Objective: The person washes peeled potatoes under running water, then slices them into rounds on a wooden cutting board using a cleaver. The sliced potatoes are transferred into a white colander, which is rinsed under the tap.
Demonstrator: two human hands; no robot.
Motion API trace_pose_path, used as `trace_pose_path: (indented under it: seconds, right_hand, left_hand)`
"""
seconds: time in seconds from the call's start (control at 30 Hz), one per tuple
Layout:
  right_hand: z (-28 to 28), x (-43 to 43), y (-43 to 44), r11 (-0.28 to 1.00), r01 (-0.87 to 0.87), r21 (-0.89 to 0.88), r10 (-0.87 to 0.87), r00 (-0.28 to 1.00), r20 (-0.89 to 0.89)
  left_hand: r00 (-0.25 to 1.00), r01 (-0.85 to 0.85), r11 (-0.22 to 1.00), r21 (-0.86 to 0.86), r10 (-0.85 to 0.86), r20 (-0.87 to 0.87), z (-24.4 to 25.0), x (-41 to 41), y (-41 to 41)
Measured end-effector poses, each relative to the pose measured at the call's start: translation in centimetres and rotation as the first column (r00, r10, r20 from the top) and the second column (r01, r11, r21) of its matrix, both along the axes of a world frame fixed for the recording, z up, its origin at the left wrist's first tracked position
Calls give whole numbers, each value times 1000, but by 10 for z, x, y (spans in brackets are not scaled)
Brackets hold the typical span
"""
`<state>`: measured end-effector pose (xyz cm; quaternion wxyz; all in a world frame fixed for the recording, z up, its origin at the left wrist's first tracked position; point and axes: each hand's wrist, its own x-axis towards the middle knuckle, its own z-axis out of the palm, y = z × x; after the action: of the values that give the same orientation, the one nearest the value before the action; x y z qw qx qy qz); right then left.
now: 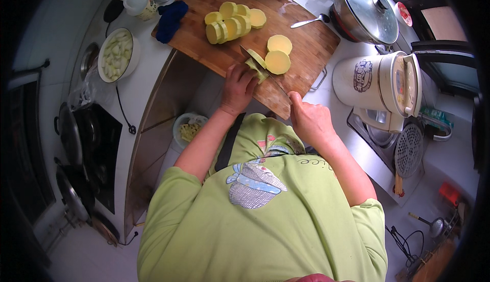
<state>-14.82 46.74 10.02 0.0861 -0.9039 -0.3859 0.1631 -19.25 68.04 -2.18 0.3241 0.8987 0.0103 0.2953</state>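
My right hand (312, 123) grips a kitchen knife (278, 86), its blade slanting across the near part of a wooden cutting board (302, 52). My left hand (239, 86) holds a peeled piece of yellow squash (260, 74) against the near side of the blade, its fingers partly hiding it. On the blade's far side leans a cut squash slice (256, 58). Two round slices (278, 61) lie just beyond it, overlapping. Farther back, several thick slices (231, 25) are grouped, some standing in a row.
A metal spoon (311, 20) and a dark blue cloth (171, 21) lie on the board. At left are a bowl of pale chunks (116, 55) and a cooktop (101, 144). A lidded pot (367, 10) and cream appliance (377, 84) stand right. Below sits a scrap-filled bin (189, 130).
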Motion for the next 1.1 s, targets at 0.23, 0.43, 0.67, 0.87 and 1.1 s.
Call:
trace_pose_path:
  seconds: [0.23, 0.43, 0.67, 0.87, 1.1]
  right_hand:
    - [12, 4, 5, 996, -26, -86, 20, 998, -68]
    - [30, 11, 26, 976, -42, -211, 8, 987, -162]
    - [35, 21, 39, 962, -61, -267, 10, 982, -191]
    - [34, 32, 50, 965, -70, -253, 8, 972, -236]
    - [-60, 34, 56, 998, 17, -55, -26, 985, -169]
  left_hand:
    - [1000, 15, 1000, -14, -15, -27, 1, 3, 4]
    - [997, 30, 998, -49, -34, -75, 9, 5, 3]
    - [989, 39, 997, -71, -48, -141, 3, 4, 5]
    - [998, -14, 994, -106, 8, -59, 5, 12, 6]
    - [995, 18, 991, -135, -31, -95, 0, 7, 2]
